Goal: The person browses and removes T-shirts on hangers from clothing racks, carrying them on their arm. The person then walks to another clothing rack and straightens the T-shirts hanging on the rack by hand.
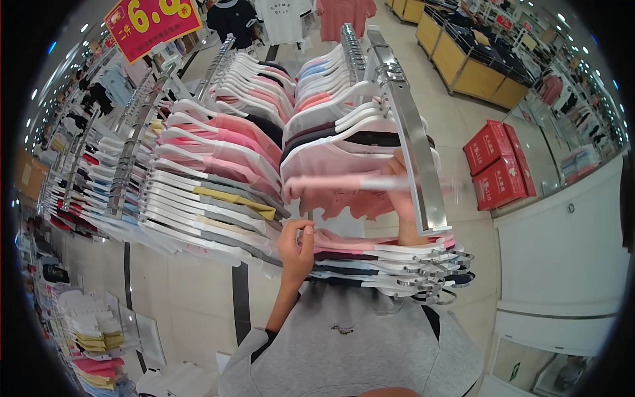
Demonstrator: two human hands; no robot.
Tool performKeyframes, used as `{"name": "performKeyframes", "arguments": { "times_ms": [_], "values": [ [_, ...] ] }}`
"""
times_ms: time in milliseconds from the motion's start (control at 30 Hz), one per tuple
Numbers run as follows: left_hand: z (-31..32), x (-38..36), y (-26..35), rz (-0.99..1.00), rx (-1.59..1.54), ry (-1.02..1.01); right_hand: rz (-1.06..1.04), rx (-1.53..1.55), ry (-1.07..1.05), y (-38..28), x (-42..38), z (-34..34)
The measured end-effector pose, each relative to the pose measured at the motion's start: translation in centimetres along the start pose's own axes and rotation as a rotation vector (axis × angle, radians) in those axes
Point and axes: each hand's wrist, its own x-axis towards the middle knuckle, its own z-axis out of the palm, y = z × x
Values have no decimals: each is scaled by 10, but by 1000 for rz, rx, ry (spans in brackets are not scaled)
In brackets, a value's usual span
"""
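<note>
In the head view my right hand (399, 195) is closed on a white hanger (387, 183), smeared by motion, beside the metal rail. A pink shirt (350, 202) with a ruffled hem shows at this hanger. Across my right forearm lies a stack of hung clothes (370, 255), pink, dark and pale, their metal hooks (430, 281) pointing right. My left hand (296, 248) is at the left end of that stack, fingers curled in and thumb up, with nothing visible in them.
A chrome rail (403, 126) runs above my right hand, with white hangers and shirts (331, 142) behind. Left of it hang rows of pink, grey and yellow tops (225, 159). Red boxes (499, 165) stand on the floor at right, near a white cabinet (562, 238).
</note>
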Motion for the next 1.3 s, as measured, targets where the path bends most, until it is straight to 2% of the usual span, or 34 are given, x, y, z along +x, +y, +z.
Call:
{"name": "performKeyframes", "arguments": {
  "times_ms": [333,400,633,733,800,933,1000,1033,1100,1200,1233,1267,1300],
  "values": [
    [1,0,3,43,37,18,35,-14,379,9,-41,-19],
    [1,-1,4,30,31,21,-70,-362,826,17,-43,-17],
    [-1,-2,8,29,39,37,-186,-217,748,18,-22,-5],
    [-2,-4,6,4,37,34,-154,-345,695,16,-23,-2],
    [-2,-4,2,-22,31,32,-172,-423,868,17,-22,7],
    [2,-3,-4,9,33,32,-204,-506,843,12,-20,16],
    [3,-4,-4,8,35,22,-256,-26,790,3,-24,13],
    [4,-3,-3,22,47,14,-259,-27,791,0,-23,14],
    [4,-2,-2,38,58,7,-198,118,574,-5,-18,16],
    [4,-3,-3,18,49,-1,-111,95,558,5,-14,4],
    [4,-3,-4,21,58,-4,-112,-213,636,5,-28,-4],
    [4,-4,-5,23,67,-7,-111,-212,635,6,-28,-6],
    [4,-4,-6,24,69,-4,-103,-182,743,7,-28,-7]
  ]
}}
